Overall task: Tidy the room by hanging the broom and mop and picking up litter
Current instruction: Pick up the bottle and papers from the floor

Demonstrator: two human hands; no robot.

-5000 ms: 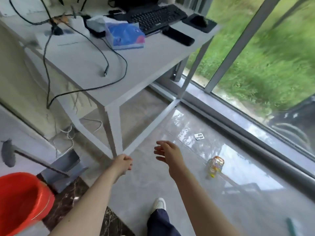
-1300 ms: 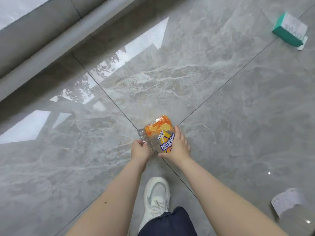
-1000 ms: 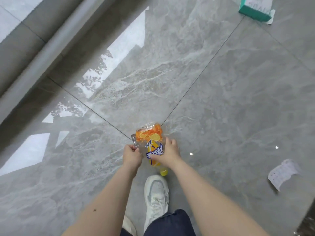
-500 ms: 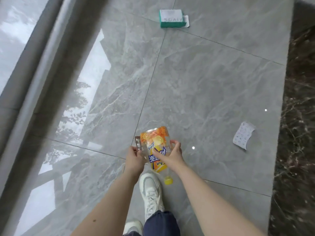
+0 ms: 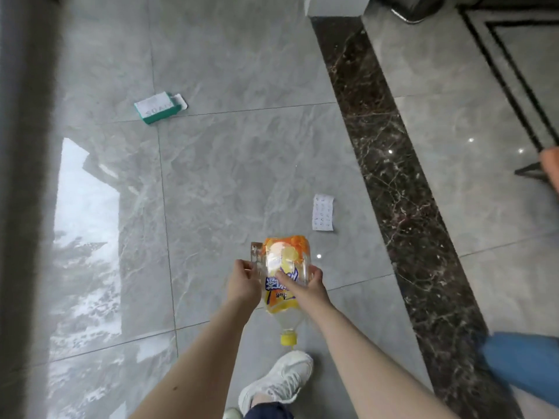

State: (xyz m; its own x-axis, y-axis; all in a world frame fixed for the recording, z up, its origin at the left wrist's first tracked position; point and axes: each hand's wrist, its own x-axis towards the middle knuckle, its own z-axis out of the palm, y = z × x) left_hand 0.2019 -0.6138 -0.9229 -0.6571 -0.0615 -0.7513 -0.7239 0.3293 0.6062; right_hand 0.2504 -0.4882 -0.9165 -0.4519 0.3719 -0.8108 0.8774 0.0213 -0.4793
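An empty clear plastic bottle (image 5: 282, 276) with an orange and yellow label hangs upside down, its yellow cap pointing at the floor. My right hand (image 5: 305, 284) grips its body. My left hand (image 5: 243, 281) pinches a small shiny blister pack (image 5: 257, 257) held against the bottle's left side. Litter lies on the grey tiles: a green and white small box (image 5: 157, 107) far ahead to the left and a white printed slip of paper (image 5: 323, 212) just ahead to the right. No broom or mop is in view.
A dark marble strip (image 5: 393, 182) runs along the floor on the right. A window frame (image 5: 21, 176) borders the left. Another person's blue sleeve (image 5: 520, 361) and hand show at the right edge. My white shoe (image 5: 279, 381) is below the bottle.
I picked the bottle and blister pack off the floor and turned right. The box and paper slip have shifted leftward in view, and the marble strip has come in.
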